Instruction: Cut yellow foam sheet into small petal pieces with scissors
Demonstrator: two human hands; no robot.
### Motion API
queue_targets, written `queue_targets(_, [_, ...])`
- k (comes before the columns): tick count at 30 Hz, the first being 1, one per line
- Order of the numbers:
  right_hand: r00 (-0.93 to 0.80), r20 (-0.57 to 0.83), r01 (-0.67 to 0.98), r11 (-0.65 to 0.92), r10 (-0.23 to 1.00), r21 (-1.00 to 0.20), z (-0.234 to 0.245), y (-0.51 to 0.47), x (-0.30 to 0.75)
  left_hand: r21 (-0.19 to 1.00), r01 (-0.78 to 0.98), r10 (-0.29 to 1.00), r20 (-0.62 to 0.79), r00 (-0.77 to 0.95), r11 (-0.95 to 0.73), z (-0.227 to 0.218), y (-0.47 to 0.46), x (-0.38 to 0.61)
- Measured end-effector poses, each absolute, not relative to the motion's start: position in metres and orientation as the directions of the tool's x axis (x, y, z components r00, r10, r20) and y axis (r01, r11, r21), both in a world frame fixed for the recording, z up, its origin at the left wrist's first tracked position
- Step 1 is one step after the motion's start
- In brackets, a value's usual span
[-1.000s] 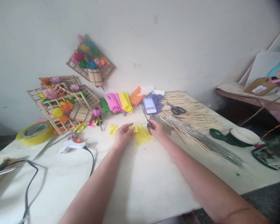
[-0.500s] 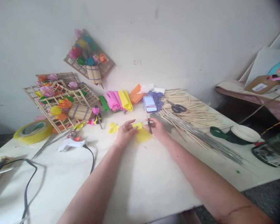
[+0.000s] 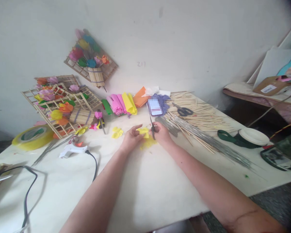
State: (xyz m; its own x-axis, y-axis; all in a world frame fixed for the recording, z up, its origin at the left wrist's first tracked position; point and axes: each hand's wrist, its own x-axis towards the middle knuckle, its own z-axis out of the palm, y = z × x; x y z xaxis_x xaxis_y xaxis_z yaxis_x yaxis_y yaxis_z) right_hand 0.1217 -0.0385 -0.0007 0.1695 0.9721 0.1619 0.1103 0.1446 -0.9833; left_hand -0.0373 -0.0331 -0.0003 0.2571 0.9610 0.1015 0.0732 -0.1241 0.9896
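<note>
My left hand (image 3: 133, 137) pinches a small piece of yellow crepe paper (image 3: 142, 131) between thumb and fingers. My right hand (image 3: 160, 132) is closed round a pair of scissors (image 3: 152, 124), whose thin blades point up and away beside the paper. Beneath both hands lie yellow paper scraps (image 3: 147, 143) on the white table. To the left of my left hand are yellow cut petals (image 3: 117, 132). Behind the hands stand rolls of pink crepe paper (image 3: 116, 104) and yellow crepe paper (image 3: 129, 103).
Wooden sticks (image 3: 203, 116), metal wires (image 3: 208, 145) and other scissors (image 3: 184, 111) lie to the right. A white glue gun (image 3: 72, 150) with a black cord, yellow tape (image 3: 31, 137) and stick frames with paper flowers (image 3: 63, 110) are left. A phone (image 3: 156, 106) rests at the back.
The scissors in my right hand have turned, with their blades now spread and leaning further left. The yellow piece in my left hand has tilted slightly. The view has shifted a little.
</note>
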Motion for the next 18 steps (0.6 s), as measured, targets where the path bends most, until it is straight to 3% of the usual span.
queue_targets(7, [0.176,0.328,0.246,0.281,0.928,-0.928,-0.0065,-0.037,0.1213,0.998,0.043,0.95,0.019,0.311,-0.035,-0.0004,-0.0331,-0.0372])
queue_targets(18, [0.209,0.253,0.22,0.207,0.945,-0.953,-0.0034,-0.038,0.1207,0.985,0.074,0.966,0.133,0.223,-0.153,-0.0074,-0.0301,-0.0311])
